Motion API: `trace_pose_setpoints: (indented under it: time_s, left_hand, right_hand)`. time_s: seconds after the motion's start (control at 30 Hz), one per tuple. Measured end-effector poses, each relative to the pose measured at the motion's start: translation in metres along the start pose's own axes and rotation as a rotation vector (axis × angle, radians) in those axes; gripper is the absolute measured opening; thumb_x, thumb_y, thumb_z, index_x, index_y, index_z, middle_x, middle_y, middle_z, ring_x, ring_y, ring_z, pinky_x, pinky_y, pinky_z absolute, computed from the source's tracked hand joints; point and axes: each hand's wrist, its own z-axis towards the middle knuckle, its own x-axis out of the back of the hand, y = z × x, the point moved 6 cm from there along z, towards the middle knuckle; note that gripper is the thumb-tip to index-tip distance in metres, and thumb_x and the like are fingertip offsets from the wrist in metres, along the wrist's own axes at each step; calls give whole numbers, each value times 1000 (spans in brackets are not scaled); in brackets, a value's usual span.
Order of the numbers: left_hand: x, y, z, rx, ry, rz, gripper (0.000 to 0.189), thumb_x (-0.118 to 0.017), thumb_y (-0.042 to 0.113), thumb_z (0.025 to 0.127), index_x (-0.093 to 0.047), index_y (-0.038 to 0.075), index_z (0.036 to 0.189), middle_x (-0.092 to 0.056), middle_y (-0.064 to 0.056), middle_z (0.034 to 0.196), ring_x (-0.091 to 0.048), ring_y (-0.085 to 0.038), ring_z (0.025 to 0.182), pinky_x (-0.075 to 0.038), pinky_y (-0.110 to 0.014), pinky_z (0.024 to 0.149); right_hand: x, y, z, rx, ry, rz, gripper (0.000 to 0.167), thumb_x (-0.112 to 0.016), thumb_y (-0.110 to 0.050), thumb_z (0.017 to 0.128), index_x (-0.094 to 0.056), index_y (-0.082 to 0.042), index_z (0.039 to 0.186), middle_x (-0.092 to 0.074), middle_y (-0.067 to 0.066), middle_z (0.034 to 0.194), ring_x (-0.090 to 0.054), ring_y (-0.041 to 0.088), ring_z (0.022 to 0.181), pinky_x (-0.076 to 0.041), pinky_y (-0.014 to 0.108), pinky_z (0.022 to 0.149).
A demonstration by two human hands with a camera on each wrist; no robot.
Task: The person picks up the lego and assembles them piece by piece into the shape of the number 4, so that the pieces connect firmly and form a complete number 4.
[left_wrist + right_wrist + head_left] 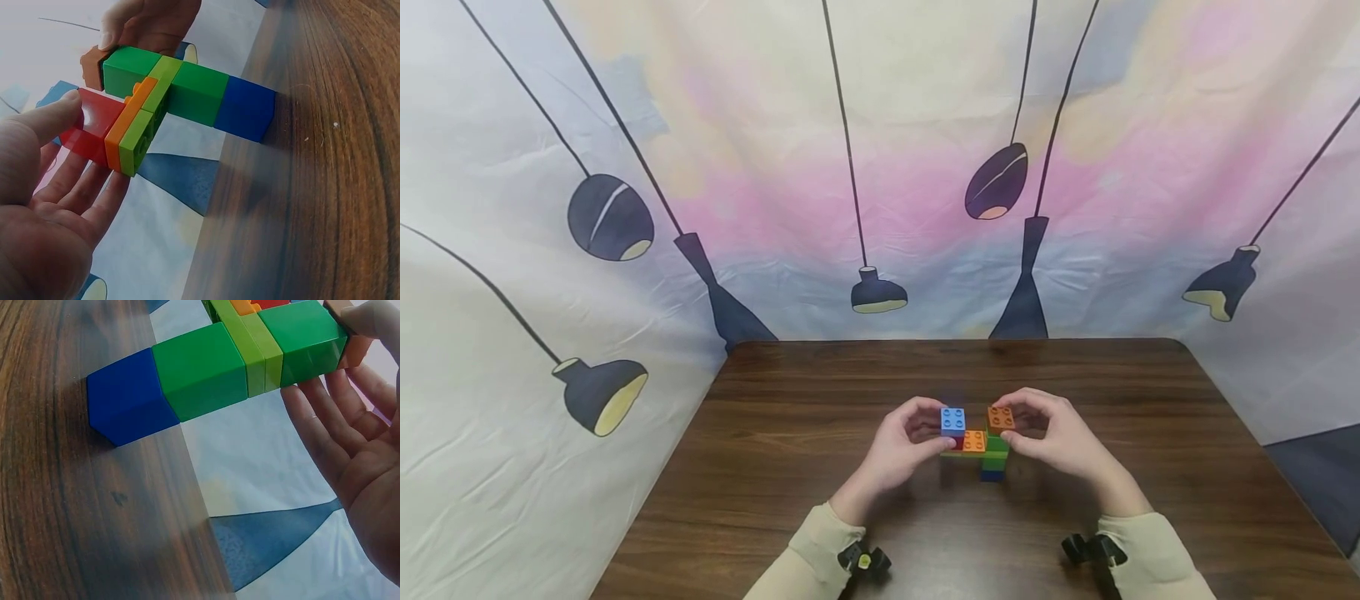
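Note:
A structure of toy building blocks stands upright on the table, its dark blue block (128,397) at the bottom. Above that come a green block (200,372), thin light green pieces (140,140), another green block (306,347) and a brown block (1001,417) on top. Out to the left, an orange piece (974,442), a red block (97,122) and a light blue block (952,417) sit over the light green layer. My left hand (895,446) grips the red and light blue blocks, thumb in front. The brown block is pinched by my right hand (1060,437), its fingers beside the upper green block.
The dark wooden table (820,392) reaches back to a fabric backdrop (925,242) printed with hanging lamps. Black wrist cameras are strapped over both cream sleeves (1153,554). A dark surface (1318,479) shows past the table's right edge.

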Motion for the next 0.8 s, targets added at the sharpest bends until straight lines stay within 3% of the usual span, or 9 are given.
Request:
trace_pose_setpoints:
  time_s: [0.4,0.67,0.8]
  left_hand:
    - [-1,-1,-1,1,-3,1,40,-83,8,95,-66,14,131,-73,-5,124,-71,-20,113,-57,-34,101]
    - [-2,1,-1,-2,-12,-2,41,-84,9,94,-66,15,131,-73,-4,124,-71,-21,114,-58,-35,101]
    - [-2,0,-1,3,-12,-1,41,-84,9,94,-66,14,131,-73,-6,125,-71,-19,114,-58,-34,101]
  right_hand:
    - [1,-6,0,54,11,-38,38,-91,-11,87,-74,-21,120,-73,-8,110,-75,12,95,-63,30,84]
    - [3,-13,0,74,24,-78,45,-91,0,81,-76,-21,117,-73,-9,108,-75,10,92,-63,30,80]
    - [3,-15,0,74,22,-106,42,-92,-4,81,-76,-21,116,-72,-10,106,-75,9,91,-64,30,78]
